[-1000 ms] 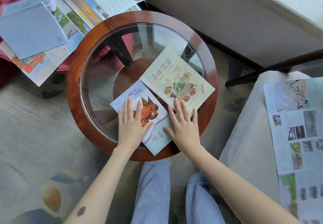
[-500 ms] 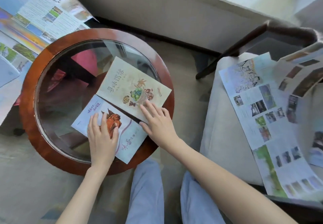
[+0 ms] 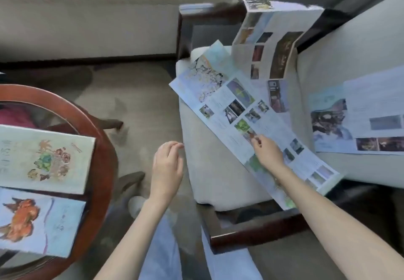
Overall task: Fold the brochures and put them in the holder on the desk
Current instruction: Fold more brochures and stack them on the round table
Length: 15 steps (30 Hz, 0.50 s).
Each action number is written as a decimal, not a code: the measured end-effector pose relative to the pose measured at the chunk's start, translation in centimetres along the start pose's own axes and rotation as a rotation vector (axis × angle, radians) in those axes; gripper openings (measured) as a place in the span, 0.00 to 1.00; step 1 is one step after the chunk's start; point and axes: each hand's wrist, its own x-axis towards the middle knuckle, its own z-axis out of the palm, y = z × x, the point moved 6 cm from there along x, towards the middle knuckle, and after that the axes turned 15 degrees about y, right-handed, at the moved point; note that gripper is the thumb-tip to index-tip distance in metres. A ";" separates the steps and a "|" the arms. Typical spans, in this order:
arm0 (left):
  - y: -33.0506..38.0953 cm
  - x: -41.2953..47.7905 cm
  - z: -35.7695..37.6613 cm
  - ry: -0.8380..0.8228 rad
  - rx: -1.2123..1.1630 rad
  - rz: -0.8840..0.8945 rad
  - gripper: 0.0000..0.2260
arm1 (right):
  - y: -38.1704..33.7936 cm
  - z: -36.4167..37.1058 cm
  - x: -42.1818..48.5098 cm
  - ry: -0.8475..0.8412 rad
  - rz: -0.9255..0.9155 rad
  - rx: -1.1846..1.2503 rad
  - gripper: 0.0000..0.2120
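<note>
— What's changed?
— Both hands have left the two folded paper brochures [image 3: 43, 157] on the round glass-topped, wood-rimmed bench [image 3: 102, 170]; those look finished, so a fresh one comes next.
— And now?
— The left hand [image 3: 167, 168] hangs loosely curled, empty. The right hand [image 3: 267, 151] reaches out, fingers curled onto the long unfolded photo brochure [image 3: 220, 98] on the cream armchair seat [image 3: 209, 170]; gripped or not, I cannot tell. No holder in view
</note>
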 end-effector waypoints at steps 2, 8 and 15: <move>1.3 -0.7 5.0 -0.152 0.006 -0.104 0.14 | 6.7 -1.2 1.4 -0.040 0.076 -0.052 0.15; 2.9 -6.0 16.7 -0.460 -0.050 -0.561 0.10 | 20.1 -3.3 4.5 -0.127 0.260 -0.103 0.19; 7.2 -11.3 22.9 -0.671 0.052 -0.490 0.07 | 22.8 -2.6 6.3 -0.178 0.183 -0.193 0.18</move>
